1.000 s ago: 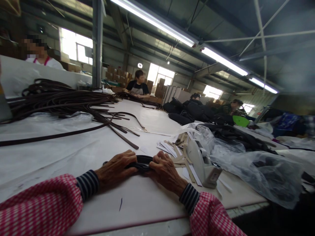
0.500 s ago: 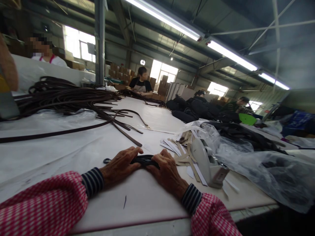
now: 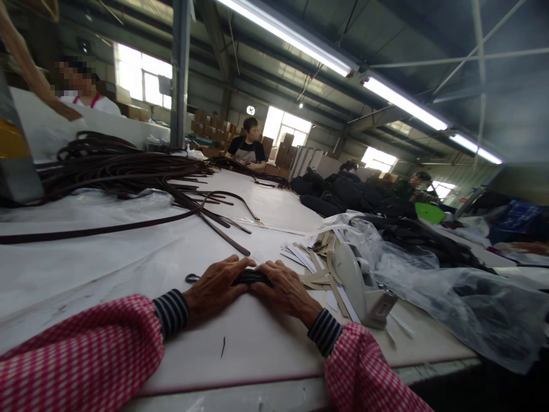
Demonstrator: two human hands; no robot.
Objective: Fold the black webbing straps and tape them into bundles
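Both my hands rest on the white table (image 3: 257,349) near its front edge, pressed together over a small folded black strap (image 3: 251,277). My left hand (image 3: 217,286) covers the strap's left part with its fingers curled over it. My right hand (image 3: 283,289) lies on the right part, fingers closed on it. A small dark ring (image 3: 191,278) of the strap sticks out to the left of my left hand. Most of the strap is hidden under my fingers.
A big heap of dark brown straps (image 3: 120,169) lies across the table's far left. Paper strips (image 3: 311,254), a white tape dispenser (image 3: 358,283) and clear plastic bags (image 3: 454,297) lie to the right. Other people sit at the far end and left.
My hands have drawn closer together over the strap, so less of it shows. The camera shifted a little to the left.
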